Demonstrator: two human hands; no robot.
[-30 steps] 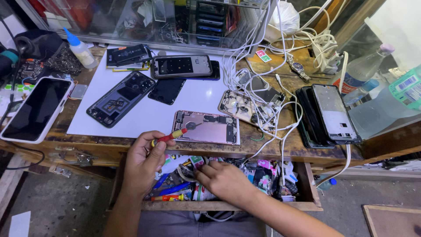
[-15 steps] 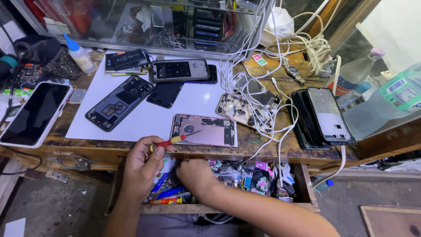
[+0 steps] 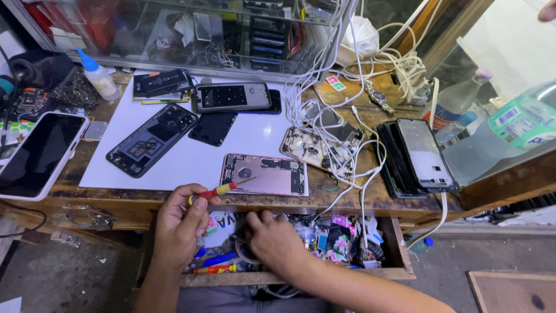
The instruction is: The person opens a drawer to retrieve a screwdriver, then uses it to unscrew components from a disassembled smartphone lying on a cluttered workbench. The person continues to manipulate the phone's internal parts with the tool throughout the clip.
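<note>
Screwdriver (image 3: 223, 189), red and yellow, sits pinched in your left hand (image 3: 180, 223) at lower centre of the frame, tip over the opened pink phone (image 3: 265, 175) on the white mat (image 3: 174, 156). Your right hand (image 3: 273, 240) digs in the cluttered drawer (image 3: 399, 249) below; whether it grips anything, you cannot tell.

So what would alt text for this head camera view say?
A person's left hand holds a red-and-yellow screwdriver beside an opened pink phone on a cluttered workbench, while the right hand digs in an open drawer of parts.
</note>
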